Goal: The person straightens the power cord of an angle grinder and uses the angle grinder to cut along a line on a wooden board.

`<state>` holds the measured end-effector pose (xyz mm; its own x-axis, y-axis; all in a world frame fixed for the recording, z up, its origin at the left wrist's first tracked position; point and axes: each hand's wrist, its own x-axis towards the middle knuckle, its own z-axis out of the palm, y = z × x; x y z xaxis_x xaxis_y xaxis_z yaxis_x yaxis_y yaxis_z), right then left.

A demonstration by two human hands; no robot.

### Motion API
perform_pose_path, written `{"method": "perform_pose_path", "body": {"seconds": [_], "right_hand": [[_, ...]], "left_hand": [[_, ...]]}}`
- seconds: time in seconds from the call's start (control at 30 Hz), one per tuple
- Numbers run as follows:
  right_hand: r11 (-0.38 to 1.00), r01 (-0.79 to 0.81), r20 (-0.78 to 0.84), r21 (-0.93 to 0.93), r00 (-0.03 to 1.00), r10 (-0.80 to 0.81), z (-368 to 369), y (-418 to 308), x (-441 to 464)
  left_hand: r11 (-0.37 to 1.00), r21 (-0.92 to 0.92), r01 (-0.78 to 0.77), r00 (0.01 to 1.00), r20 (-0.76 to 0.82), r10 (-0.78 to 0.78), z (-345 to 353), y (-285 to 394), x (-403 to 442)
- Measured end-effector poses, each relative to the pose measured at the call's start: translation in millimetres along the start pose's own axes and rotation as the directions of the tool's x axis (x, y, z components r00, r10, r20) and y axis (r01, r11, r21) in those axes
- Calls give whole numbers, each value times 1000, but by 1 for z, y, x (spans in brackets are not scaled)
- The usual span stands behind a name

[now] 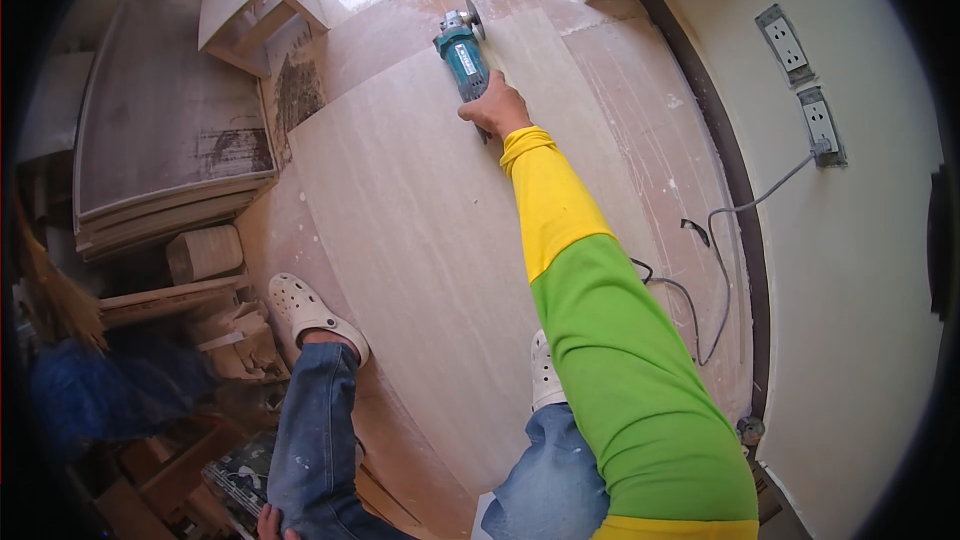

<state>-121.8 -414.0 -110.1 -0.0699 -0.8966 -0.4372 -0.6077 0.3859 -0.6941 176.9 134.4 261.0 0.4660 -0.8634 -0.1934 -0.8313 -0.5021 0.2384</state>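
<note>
My right hand [498, 108] is wrapped round the rear body of a teal angle grinder [464, 62] at the far end of a large pale tile [420, 230] with faint streaks. The grinder's disc [474, 18] points away from me and stands edge-on near the tile's far edge. I cannot tell whether the tool touches the surface. At the bottom left, the fingertips of my left hand [276, 523] rest against my jeans, spread a little and holding nothing; the rest of that hand is out of view.
A grey cord [722, 270] runs from a wall socket [820, 130] across the floor on the right. Stacked panels [170, 110] and a small wooden stool [262, 2] stand at the left. Cardboard scraps [240, 340] and a blue bag [110, 390] lie below them. My clogs [305, 305] flank the tile.
</note>
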Motion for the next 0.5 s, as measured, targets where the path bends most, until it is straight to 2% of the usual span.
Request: {"method": "perform_pose_path", "body": {"seconds": [0.5], "right_hand": [[999, 38, -46, -20, 998, -39, 3, 17, -28]], "left_hand": [[1000, -7, -14, 1000, 1, 14, 3, -9, -6]]}}
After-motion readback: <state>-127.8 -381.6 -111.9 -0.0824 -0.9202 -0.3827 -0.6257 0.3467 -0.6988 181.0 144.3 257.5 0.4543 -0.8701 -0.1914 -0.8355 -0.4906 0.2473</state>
